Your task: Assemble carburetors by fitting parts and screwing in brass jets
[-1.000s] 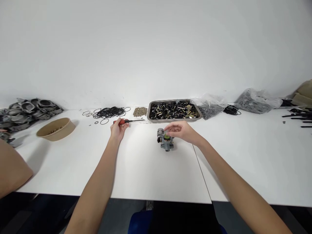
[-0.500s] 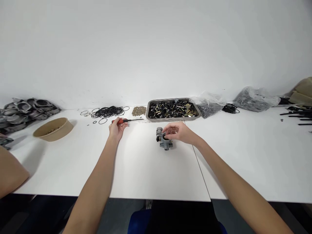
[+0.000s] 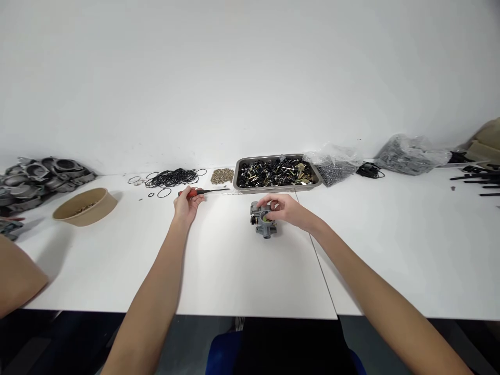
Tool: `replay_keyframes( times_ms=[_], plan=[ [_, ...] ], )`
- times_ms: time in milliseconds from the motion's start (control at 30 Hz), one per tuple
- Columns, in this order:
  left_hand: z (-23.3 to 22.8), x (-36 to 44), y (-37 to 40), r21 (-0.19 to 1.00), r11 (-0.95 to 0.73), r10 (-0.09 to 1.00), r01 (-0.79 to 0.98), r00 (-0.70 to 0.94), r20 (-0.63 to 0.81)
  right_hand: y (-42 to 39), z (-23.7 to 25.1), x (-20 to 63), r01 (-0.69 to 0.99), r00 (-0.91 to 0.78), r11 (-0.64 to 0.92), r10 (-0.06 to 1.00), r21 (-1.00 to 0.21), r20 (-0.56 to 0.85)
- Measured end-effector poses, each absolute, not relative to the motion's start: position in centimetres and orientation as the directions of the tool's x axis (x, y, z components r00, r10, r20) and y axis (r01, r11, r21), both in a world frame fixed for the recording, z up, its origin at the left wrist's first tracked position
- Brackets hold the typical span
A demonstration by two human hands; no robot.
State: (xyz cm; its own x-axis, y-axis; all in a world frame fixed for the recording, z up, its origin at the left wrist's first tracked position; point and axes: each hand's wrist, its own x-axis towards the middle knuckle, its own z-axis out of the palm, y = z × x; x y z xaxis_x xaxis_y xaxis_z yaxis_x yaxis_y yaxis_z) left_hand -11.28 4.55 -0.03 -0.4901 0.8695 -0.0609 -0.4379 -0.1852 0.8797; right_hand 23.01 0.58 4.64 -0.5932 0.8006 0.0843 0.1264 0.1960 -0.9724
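A small grey metal carburetor body (image 3: 262,223) stands on the white table (image 3: 242,271) in front of me. My right hand (image 3: 283,209) rests on its top, fingers curled around the upper part where a yellowish insert shows. My left hand (image 3: 187,204) lies farther left on the table, fingers closed around the red handle of a screwdriver (image 3: 200,192) whose black shaft points right along the tabletop.
Behind stand a metal tray (image 3: 238,183) of black and brass parts, a heap of small brass pieces (image 3: 223,176), black O-rings (image 3: 172,179), plastic bags (image 3: 336,165), a brown bowl (image 3: 84,206) and grey castings (image 3: 42,174). Another person's arm (image 3: 17,276) is at the left edge.
My right hand has settled lower onto the top of the carburetor body. My left hand stays on the screwdriver handle. The view has shifted slightly.
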Motion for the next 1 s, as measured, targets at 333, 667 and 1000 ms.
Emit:
replay_keyframes(
  times_ms=[333, 667, 1000],
  plan=[
    [0.1, -11.4, 4.4, 0.86, -0.197, 0.886, -0.47, -0.461, -0.049, 1.2, 3.0, 23.2, -0.012, -0.507, 0.068, 0.86, -0.998, 0.065],
    [2.0, -10.1, 3.6, 0.843, -0.185, 0.91, -0.505, -0.412, -0.046, 1.1, 3.0, 22.7, 0.01, -0.389, 0.088, 0.918, -0.996, 0.077],
    [4.3, -5.1, 1.9, 0.842, -0.113, 0.98, -0.528, -0.198, 0.007, 1.2, 2.9, 22.4, 0.13, -0.313, 0.238, 0.931, -0.963, 0.188]
  ],
)
